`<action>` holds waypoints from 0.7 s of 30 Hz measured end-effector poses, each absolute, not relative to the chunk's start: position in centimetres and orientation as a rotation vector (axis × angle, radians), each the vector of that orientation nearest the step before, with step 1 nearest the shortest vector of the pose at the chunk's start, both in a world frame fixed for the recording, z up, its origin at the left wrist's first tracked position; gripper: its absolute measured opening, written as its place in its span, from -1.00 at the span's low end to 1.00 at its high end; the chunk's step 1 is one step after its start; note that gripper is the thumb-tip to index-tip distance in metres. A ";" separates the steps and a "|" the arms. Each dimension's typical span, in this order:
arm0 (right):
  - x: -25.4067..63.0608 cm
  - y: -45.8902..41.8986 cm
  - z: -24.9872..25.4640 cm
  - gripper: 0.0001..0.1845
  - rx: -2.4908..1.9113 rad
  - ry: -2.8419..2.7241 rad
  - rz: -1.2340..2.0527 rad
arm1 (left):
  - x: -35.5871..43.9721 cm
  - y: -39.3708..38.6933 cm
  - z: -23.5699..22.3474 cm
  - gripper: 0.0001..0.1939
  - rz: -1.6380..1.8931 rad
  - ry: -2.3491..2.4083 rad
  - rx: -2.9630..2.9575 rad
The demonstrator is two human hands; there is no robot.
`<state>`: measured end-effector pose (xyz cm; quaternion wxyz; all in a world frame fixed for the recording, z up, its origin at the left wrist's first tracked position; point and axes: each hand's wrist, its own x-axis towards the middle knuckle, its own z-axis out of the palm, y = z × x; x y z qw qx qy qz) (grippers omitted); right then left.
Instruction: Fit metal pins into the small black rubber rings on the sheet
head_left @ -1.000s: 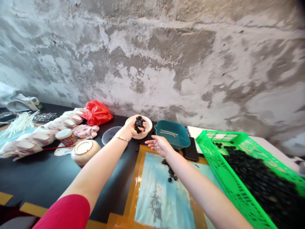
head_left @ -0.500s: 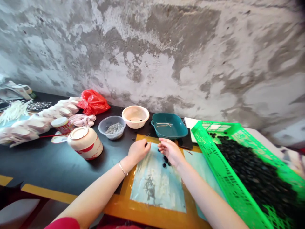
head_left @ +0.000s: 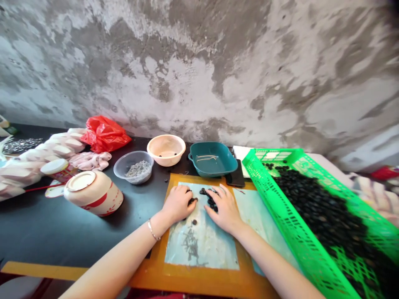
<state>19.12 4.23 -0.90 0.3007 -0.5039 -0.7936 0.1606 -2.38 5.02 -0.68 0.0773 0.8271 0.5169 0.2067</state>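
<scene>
Both hands rest on a light blue printed sheet taped to the table. My left hand is curled, knuckles up, with small black pieces at its fingertips. My right hand lies flatter, fingers spread over the same small heap of black pieces. One black piece sits apart between the two hands. A pale pink bowl with a few black pieces in it stands behind the hands.
A green plastic crate full of black pieces slopes along the right. Behind the sheet stand a teal tray, a clear bowl of grey bits and a dark phone. At left lie a cream jar and a red bag.
My left hand left the pink bowl, where it held black pieces, and came down onto the sheet. My right hand closed in on the pieces. The camera tilted down and nearer.
</scene>
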 end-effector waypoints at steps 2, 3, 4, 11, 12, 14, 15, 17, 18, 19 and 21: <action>18.5 4.7 -0.8 -0.46 -1.345 -2.338 0.212 | -2.3 4.8 -0.5 -0.84 0.619 1.529 2.500; 18.2 5.0 -0.8 -0.46 -1.350 -2.400 0.161 | -2.3 4.8 -0.4 -0.84 0.621 1.514 2.504; 17.9 5.3 -0.8 -0.46 -1.354 -2.439 0.132 | -2.4 4.7 -0.3 -0.84 0.620 1.497 2.505; 17.5 6.0 -1.1 -0.68 -1.357 -2.491 0.099 | -3.8 4.1 0.2 -0.83 0.523 1.463 2.483; 17.8 5.8 -1.2 -0.72 -1.364 -2.489 0.093 | -3.9 3.9 0.2 -0.78 0.502 1.455 2.496; 18.5 5.4 -1.2 -0.77 -1.372 -2.487 0.081 | -4.0 3.6 0.1 -0.59 0.454 1.428 2.538; 18.8 5.3 -1.3 -0.78 -1.375 -2.487 0.075 | -4.0 3.6 0.0 -0.49 0.426 1.409 2.564; 19.3 5.0 -1.3 -0.79 -1.381 -2.484 0.061 | -3.7 3.5 -0.1 -0.35 0.368 1.356 2.619; 19.5 4.9 -1.4 -0.79 -1.384 -2.481 0.055 | -3.5 3.6 -0.2 -0.30 0.344 1.333 2.644; 19.6 4.8 -1.4 -0.79 -1.385 -2.480 0.050 | -3.2 3.7 -0.2 -0.28 0.327 1.322 2.666; 19.7 4.6 -1.4 -0.78 -1.386 -2.474 0.040 | -2.7 3.9 -0.3 -0.33 0.317 1.348 2.697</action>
